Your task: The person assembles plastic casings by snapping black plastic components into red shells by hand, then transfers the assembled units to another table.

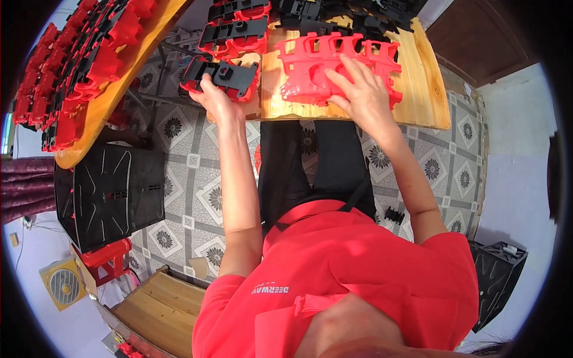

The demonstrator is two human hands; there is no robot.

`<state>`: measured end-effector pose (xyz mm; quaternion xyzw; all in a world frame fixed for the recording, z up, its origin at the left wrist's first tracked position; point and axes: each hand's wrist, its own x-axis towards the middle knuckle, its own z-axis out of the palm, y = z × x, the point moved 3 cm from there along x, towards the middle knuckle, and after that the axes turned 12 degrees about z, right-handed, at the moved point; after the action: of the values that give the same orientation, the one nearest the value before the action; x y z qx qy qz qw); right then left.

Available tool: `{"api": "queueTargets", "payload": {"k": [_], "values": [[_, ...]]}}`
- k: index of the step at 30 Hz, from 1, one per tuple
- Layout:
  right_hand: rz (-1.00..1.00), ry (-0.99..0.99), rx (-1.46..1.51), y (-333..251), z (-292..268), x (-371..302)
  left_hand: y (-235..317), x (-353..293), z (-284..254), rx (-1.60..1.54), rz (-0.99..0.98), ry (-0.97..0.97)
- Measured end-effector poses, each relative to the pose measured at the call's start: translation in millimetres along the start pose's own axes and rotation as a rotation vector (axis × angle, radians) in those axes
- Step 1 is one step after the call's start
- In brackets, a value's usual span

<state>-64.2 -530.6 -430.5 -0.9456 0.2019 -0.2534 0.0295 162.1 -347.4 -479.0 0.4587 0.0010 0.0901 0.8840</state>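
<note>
My left hand point(219, 102) grips the near side of a moulded plastic part point(237, 82), a black plate set in a red frame. The thumb lies on top, and the other fingers are hidden beneath. This part sits at the left front edge of the wooden table point(422, 89). To its right, my right hand point(367, 98) is open, fingers spread over a red plastic frame point(307, 68) with cut-outs along its sides. Whether it is one frame or several close together, I cannot tell. The fingers appear to touch its surface.
Similar red-and-black parts point(236, 36) lie behind my left hand, and loose black pieces point(316, 12) are heaped at the back. Rows of red-and-black parts point(98, 65) cover a second wooden board on the left. A black crate point(101, 200) stands below it. A small black piece point(394, 215) lies on the tiled floor.
</note>
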Motion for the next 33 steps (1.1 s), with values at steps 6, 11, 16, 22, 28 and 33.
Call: {"api": "queueTargets", "payload": {"k": [6,11,16,22,28,33], "values": [[0.046,0.040,-0.100,21.5,-9.6,-2.6,3.3,-12.7,24.5,-0.016,-0.109,0.116],[-0.038,0.149,0.082,20.5,-21.1,0.3,-21.0,-9.0,28.9,0.006,-0.009,0.070],[0.319,0.565,0.192,91.9,-38.7,-32.2,14.5,-55.5,58.2,0.093,0.004,0.089],[0.700,0.041,1.071,112.4,-8.8,-56.0,11.0,-172.8,107.8,0.811,1.016,-1.017],[0.739,0.027,1.122,149.1,-58.7,-76.6,-15.6,-195.3,119.5,1.115,1.188,-1.298],[0.200,0.047,0.626,101.7,-109.6,-78.1,36.4,-214.5,132.2,0.189,0.028,-1.180]]}}
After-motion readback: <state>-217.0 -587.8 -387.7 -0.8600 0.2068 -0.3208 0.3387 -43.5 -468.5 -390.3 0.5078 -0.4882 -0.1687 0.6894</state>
